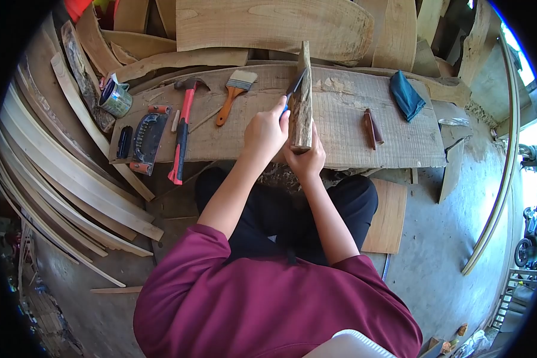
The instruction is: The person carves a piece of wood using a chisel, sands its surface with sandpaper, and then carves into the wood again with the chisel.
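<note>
Figure. The left hand (264, 136) was closed around a blue-handled tool (292, 90), its dark blade laid against the upper left edge of a wood block (301, 104). The right hand (307, 160) gripped the block's lower end, holding it upright on its edge on the tabletop (352, 128), a rough plank.

Risks, as judged: the block stood on a narrow edge and was steadied by 1 hand only, so a hard stroke could tip or twist it. The right hand lay directly below the blade, so a slip down the grain could carry the tool toward those fingers.

Surface: to the left lay a red hammer (182, 128), a brush (235, 89), a black hand tool (146, 138) and a tin (116, 98); to the right, a small brown piece (372, 127) and a blue cloth (407, 94).

Room: curved wooden slats (59, 173) were stacked at left, boards (268, 24) leaned behind, and the floor (441, 238) was bare concrete. The person sat with legs folded below the plank.
</note>
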Tool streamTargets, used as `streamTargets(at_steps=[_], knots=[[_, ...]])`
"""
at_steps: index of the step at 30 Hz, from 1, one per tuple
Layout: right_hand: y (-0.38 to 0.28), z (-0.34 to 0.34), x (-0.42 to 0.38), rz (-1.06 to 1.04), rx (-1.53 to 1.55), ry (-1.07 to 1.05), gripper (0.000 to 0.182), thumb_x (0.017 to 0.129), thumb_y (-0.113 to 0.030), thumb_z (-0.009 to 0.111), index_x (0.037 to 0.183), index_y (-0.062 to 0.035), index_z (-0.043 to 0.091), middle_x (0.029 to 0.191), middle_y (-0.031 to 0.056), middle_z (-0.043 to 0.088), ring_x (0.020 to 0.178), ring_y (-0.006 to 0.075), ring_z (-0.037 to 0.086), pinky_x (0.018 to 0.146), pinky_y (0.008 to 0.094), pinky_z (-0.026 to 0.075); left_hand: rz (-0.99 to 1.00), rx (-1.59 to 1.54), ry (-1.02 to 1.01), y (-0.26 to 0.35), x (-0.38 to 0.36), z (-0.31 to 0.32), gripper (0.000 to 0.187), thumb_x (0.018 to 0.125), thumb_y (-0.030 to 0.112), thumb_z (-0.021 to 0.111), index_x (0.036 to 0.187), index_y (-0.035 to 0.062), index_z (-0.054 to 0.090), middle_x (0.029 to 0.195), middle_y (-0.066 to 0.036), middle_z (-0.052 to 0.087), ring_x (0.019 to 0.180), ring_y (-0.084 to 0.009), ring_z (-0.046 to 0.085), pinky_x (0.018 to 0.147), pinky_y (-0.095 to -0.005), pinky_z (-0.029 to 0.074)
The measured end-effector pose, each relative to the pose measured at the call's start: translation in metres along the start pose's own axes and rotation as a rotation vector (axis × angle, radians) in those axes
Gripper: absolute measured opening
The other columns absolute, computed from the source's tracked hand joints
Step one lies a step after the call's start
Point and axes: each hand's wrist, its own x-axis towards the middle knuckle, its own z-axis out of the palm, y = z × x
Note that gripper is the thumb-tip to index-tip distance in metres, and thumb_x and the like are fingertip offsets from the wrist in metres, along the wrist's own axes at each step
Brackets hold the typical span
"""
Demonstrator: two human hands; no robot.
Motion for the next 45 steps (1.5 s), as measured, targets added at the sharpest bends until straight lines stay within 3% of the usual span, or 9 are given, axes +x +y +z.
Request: streamTargets(at_steps=[8, 11, 26, 29, 31, 33, 38, 40, 45], knots=[[0.001, 0.001, 0.0, -0.009, -0.012, 0.038, 0.085, 0.063, -0.027, 0.079, 0.136, 0.0011, 0.046, 0.122, 0.0204, 0.062, 0.101, 0.0345, 0.066, 0.083, 0.0392, 0.054, -0.009, -0.073, -0.061, 0.006, -0.07, -0.029, 0.038, 0.092, 0.017, 0.06, 0.128, 0.0074, 0.058, 0.074, -0.024, 0.063, 0.07, -0.0398, 0.065, 0.061, -0.0446, 0.05], [-0.003, -0.001, 0.002, -0.055, -0.003, 0.076, 0.078, 0.066, -0.025, 0.078, 0.133, 0.0034, 0.049, 0.11, 0.0239, 0.066, 0.094, 0.0366, 0.067, 0.081, 0.0404, 0.054, 0.049, -0.082, -0.041, 0.0, -0.08, -0.036, 0.037, 0.093, 0.021, 0.058, 0.126, 0.0062, 0.059, 0.066, -0.02, 0.062, 0.06, -0.0379, 0.063, 0.055, -0.0472, 0.05], [-0.003, -0.001, 0.001, 0.048, 0.005, 0.004, 0.084, 0.064, -0.027, 0.079, 0.136, 0.0023, 0.046, 0.121, 0.0217, 0.062, 0.102, 0.0355, 0.065, 0.084, 0.0403, 0.054, 0.046, 0.084, -0.007, 0.014, 0.001, 0.001, 0.036, 0.095, 0.026, 0.052, 0.128, 0.0124, 0.06, 0.065, -0.017, 0.063, 0.061, -0.0355, 0.066, 0.054, -0.0451, 0.053], [0.001, 0.002, 0.002, -0.021, 0.003, 0.068, 0.08, 0.068, -0.03, 0.08, 0.135, 0.0006, 0.048, 0.11, 0.0239, 0.066, 0.096, 0.0376, 0.067, 0.08, 0.0416, 0.054, 0.029, 0.145, -0.02, 0.021, -0.006, -0.001, 0.037, 0.095, 0.026, 0.052, 0.128, 0.0109, 0.059, 0.065, -0.018, 0.063, 0.062, -0.0353, 0.066, 0.055, -0.0458, 0.053], [0.003, 0.005, 0.003, -0.034, -0.005, 0.074, 0.081, 0.069, -0.032, 0.08, 0.135, 0.0009, 0.048, 0.11, 0.0238, 0.066, 0.096, 0.0375, 0.067, 0.08, 0.042, 0.054, 0.019, 0.182, -0.05, 0.023, -0.019, -0.006, 0.038, 0.095, 0.027, 0.054, 0.13, 0.0137, 0.057, 0.066, -0.019, 0.062, 0.06, -0.0377, 0.065, 0.055, -0.046, 0.053], [0.002, 0.006, 0.001, 0.071, -0.015, 0.013, 0.084, 0.064, -0.026, 0.077, 0.137, 0.0017, 0.045, 0.124, 0.0214, 0.06, 0.106, 0.0353, 0.064, 0.085, 0.0402, 0.053, 0.037, 0.21, -0.056, 0.023, -0.035, -0.008, 0.039, 0.095, 0.027, 0.053, 0.132, 0.0146, 0.056, 0.066, -0.019, 0.061, 0.059, -0.0371, 0.064, 0.054, -0.0458, 0.053], [-0.003, -0.001, 0.0, 0.065, -0.001, -0.02, 0.083, 0.066, -0.029, 0.077, 0.136, 0.0032, 0.045, 0.125, 0.0214, 0.06, 0.105, 0.0352, 0.064, 0.085, 0.0399, 0.054, 0.076, 0.312, -0.134, 0.03, -0.059, -0.027, 0.04, 0.096, 0.028, 0.053, 0.135, 0.0158, 0.054, 0.067, -0.018, 0.061, 0.056, -0.0344, 0.065, 0.051, -0.0443, 0.053], [-0.003, 0.001, 0.0, 0.068, 0.0, -0.009, 0.082, 0.068, -0.031, 0.077, 0.136, 0.0031, 0.045, 0.124, 0.0219, 0.061, 0.105, 0.0349, 0.064, 0.085, 0.0399, 0.054, 0.1, 0.383, -0.207, 0.033, -0.055, -0.03, 0.046, 0.092, 0.017, 0.053, 0.138, 0.0099, 0.049, 0.075, -0.016, 0.062, 0.061, -0.0305, 0.068, 0.052, -0.0405, 0.056], [0.0, 0.003, 0.002, 0.088, 0.014, 0.012, 0.08, 0.071, -0.031, 0.077, 0.136, 0.0019, 0.045, 0.123, 0.022, 0.061, 0.104, 0.035, 0.065, 0.084, 0.0401, 0.054, 0.089, 0.441, -0.162, 0.044, -0.032, -0.017, 0.042, 0.095, 0.024, 0.053, 0.135, 0.0124, 0.053, 0.071, -0.017, 0.063, 0.058, -0.0329, 0.066, 0.051, -0.0425, 0.054]])
